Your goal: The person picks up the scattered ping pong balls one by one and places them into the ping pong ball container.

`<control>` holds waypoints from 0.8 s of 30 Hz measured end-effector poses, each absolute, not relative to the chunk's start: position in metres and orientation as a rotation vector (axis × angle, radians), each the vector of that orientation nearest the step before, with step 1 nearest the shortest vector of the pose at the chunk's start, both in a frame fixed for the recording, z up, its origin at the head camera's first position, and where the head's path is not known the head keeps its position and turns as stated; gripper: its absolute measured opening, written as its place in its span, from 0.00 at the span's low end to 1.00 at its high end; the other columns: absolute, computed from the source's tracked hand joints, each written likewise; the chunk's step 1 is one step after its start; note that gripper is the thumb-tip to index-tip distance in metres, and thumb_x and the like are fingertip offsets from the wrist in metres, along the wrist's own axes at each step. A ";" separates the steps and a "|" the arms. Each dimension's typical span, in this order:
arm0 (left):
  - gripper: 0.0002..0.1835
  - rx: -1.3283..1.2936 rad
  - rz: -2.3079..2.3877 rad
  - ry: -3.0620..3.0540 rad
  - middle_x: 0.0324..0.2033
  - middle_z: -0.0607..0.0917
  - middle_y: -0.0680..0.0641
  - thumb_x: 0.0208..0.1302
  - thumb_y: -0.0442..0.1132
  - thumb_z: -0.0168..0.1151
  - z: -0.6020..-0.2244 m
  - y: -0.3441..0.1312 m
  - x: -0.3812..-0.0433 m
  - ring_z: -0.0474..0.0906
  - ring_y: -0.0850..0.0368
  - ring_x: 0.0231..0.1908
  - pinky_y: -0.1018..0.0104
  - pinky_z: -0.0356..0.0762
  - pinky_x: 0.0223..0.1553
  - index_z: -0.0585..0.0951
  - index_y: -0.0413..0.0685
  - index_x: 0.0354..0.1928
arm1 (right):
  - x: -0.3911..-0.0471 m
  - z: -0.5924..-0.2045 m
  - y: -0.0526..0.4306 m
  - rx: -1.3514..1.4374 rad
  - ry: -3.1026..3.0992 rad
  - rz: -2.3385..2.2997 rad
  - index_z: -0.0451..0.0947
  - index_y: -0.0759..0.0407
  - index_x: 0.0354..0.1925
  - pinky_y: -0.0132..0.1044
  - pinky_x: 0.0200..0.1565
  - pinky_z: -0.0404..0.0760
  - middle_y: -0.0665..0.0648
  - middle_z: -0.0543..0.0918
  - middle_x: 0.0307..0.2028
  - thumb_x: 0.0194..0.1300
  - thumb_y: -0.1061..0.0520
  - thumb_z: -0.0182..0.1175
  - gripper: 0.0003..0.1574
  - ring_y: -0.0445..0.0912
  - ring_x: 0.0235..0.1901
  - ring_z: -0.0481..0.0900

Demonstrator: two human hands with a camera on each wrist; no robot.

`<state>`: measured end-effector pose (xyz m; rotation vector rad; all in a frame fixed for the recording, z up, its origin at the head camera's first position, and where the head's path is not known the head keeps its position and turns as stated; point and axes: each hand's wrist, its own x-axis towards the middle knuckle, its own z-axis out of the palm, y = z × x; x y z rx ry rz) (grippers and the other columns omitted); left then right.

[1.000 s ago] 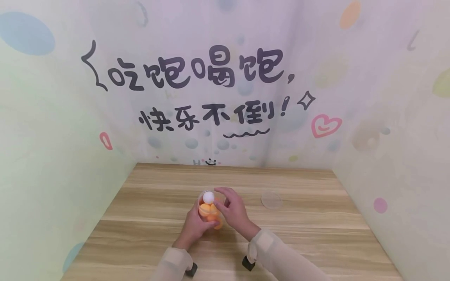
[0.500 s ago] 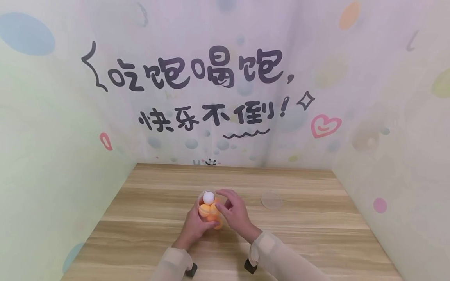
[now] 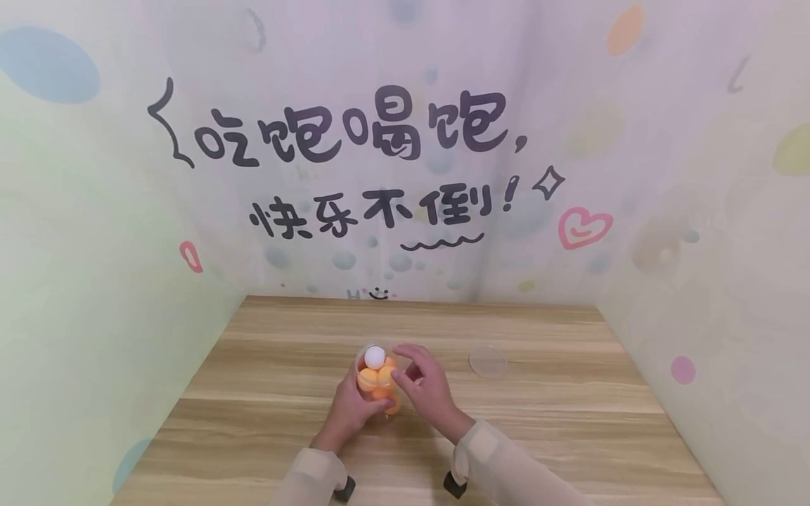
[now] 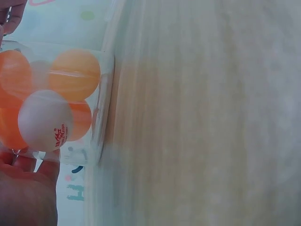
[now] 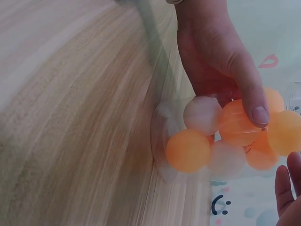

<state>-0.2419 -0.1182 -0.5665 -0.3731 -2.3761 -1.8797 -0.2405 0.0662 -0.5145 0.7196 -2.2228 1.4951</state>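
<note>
A clear plastic jar (image 5: 162,117) stands upright on the table, filled with orange and white ping-pong balls. One white ping-pong ball (image 3: 375,358) lies on top, near the rim, above orange ping-pong balls (image 3: 369,380). My left hand (image 3: 356,406) grips the jar's side, its thumb across the front, as the right wrist view also shows. Beside the rim, on the right, my right hand (image 3: 427,383) has loosely bent fingers and holds nothing. Its fingertips are close to the jar; whether they touch it I cannot tell. Red print marks a white ball (image 4: 45,121) in the left wrist view.
A round clear lid (image 3: 489,361) lies flat on the wood-grain table (image 3: 557,422), right of the jar. Printed walls (image 3: 405,42) enclose the back and sides. Small black devices (image 3: 454,485) sit at both wrists.
My right hand has drawn back slightly to the right, away from the white ball at the rim. The left hand and the jar stay in place.
</note>
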 end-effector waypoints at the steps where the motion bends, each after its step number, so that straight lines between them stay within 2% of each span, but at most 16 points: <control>1: 0.50 -0.370 -1.885 -2.376 0.61 0.73 0.53 0.45 0.47 0.80 -0.566 -0.118 -0.242 0.72 0.53 0.58 0.60 0.71 0.59 0.61 0.60 0.70 | -0.240 -0.515 0.067 0.722 -2.221 1.500 0.77 0.48 0.57 0.34 0.31 0.81 0.49 0.78 0.55 0.64 0.56 0.66 0.22 0.41 0.28 0.76; 8: 0.51 -0.361 -1.853 -2.397 0.61 0.73 0.50 0.44 0.45 0.80 -0.563 -0.118 -0.240 0.73 0.52 0.58 0.56 0.70 0.60 0.61 0.56 0.70 | -0.236 -0.516 0.070 0.696 -2.261 1.505 0.75 0.55 0.59 0.34 0.34 0.82 0.52 0.79 0.51 0.64 0.56 0.66 0.26 0.41 0.31 0.77; 13: 0.51 -0.355 -1.804 -2.430 0.60 0.75 0.48 0.44 0.41 0.81 -0.562 -0.119 -0.240 0.73 0.51 0.57 0.52 0.68 0.61 0.62 0.52 0.69 | -0.234 -0.517 0.073 0.690 -2.289 1.513 0.73 0.60 0.60 0.35 0.35 0.82 0.55 0.79 0.53 0.64 0.54 0.66 0.28 0.46 0.35 0.79; 18: 0.51 -0.336 -1.746 -2.478 0.58 0.77 0.47 0.42 0.41 0.82 -0.557 -0.119 -0.238 0.74 0.51 0.56 0.50 0.66 0.62 0.63 0.50 0.69 | -0.232 -0.517 0.076 0.708 -2.314 1.510 0.72 0.61 0.61 0.37 0.37 0.82 0.57 0.78 0.55 0.64 0.53 0.66 0.30 0.52 0.41 0.81; 24: 0.53 -0.338 -1.698 -2.517 0.59 0.77 0.46 0.41 0.46 0.82 -0.551 -0.121 -0.233 0.73 0.50 0.57 0.46 0.65 0.62 0.63 0.48 0.70 | -0.232 -0.520 0.079 0.724 -2.379 1.492 0.69 0.57 0.65 0.42 0.40 0.82 0.57 0.77 0.55 0.63 0.53 0.66 0.34 0.51 0.45 0.79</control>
